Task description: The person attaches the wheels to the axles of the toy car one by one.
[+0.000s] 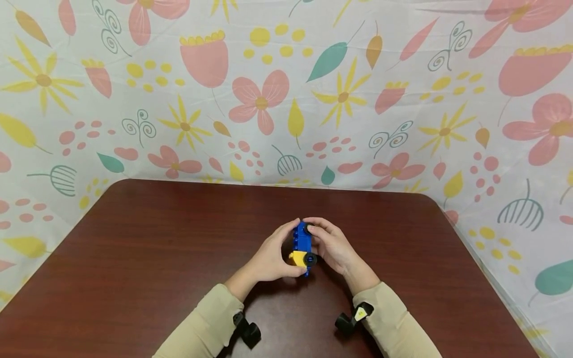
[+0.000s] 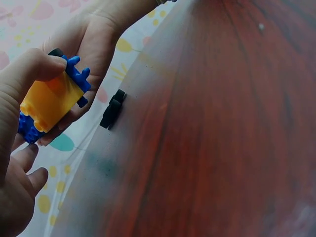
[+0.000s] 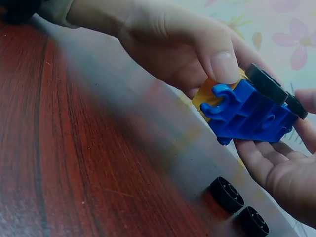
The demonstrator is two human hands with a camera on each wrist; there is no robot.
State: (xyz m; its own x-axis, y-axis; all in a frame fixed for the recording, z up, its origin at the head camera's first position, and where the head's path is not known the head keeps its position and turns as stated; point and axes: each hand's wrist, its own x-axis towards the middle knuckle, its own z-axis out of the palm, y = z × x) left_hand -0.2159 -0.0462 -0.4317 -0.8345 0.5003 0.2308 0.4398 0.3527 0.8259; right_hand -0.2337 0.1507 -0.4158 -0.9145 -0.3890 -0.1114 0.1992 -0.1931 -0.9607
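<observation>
A toy car with a blue base (image 3: 259, 111) and a yellow block (image 2: 52, 101) is held between both hands above the table. My left hand (image 1: 273, 256) grips it by the yellow end, the thumb pressing there. My right hand (image 1: 335, 246) holds the far end, its thumb by a black wheel (image 1: 308, 228) on the car's side. A second black wheel (image 1: 310, 259) sits on that same side near the yellow block. In the right wrist view the underside faces the camera, with a blue hook at one end.
Two loose black wheels, one nearer (image 3: 227, 194) and one farther right (image 3: 254, 222), lie on the brown table (image 1: 156, 258). A flower-printed cloth (image 1: 259, 99) hangs behind the table. Black wrist mounts (image 1: 247, 332) stick out from both sleeves.
</observation>
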